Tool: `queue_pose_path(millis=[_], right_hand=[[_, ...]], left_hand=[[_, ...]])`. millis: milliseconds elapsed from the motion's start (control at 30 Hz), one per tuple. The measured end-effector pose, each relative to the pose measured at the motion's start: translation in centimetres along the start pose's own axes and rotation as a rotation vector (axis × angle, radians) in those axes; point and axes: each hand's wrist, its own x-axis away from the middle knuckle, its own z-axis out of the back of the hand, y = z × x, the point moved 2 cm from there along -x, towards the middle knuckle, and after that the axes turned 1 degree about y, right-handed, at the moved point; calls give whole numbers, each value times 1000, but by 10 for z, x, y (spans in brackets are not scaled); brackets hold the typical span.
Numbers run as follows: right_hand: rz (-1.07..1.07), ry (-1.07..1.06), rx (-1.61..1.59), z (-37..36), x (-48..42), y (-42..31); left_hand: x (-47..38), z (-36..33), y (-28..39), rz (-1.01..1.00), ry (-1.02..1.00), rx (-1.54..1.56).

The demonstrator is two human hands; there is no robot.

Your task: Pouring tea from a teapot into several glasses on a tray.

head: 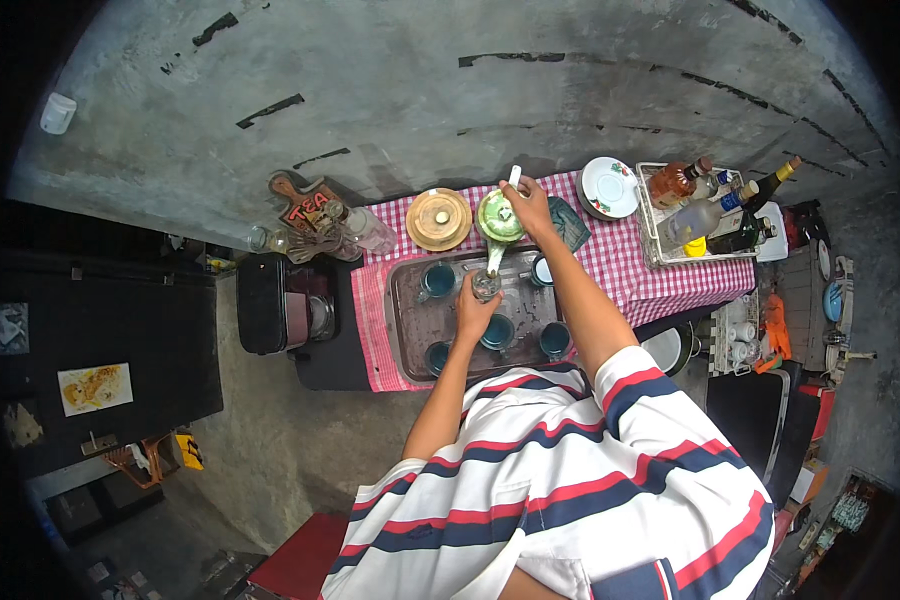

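My right hand (526,205) grips the handle side of a green teapot (498,217), whose spout points down at a clear glass (486,283). Around that glass my left hand (478,306) is closed, holding it above a dark metal tray (521,361). Glass mugs with bluish contents stand on the tray: one at the upper left (439,279), one near the middle (497,331), one at the lower right (555,340), and others by the edges. Whether liquid is flowing from the spout cannot be told.
A round wooden lidded container (439,219), stacked plates (608,187) and a white basket of bottles (649,238) line the wall side. A folded dark cloth (568,224) lies beside my right forearm. Glass jars (371,229) and a wooden tea sign (304,204) stand at the left.
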Motion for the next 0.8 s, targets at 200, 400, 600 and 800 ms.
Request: queue_pose_path(millis=[200,400,600,800], right_hand=[[26,40,39,-3,7,-8],[56,63,40,-3,13,-10],[68,67,34,-3,12,-6],[59,59,26,-4,17,-10]], left_hand=[[-1,0,-9,-14,5,-6],[0,-1,-9,-35,17,-22],[0,-2,-10,-25,1,-2],[1,0,-12,-29,9,1]])
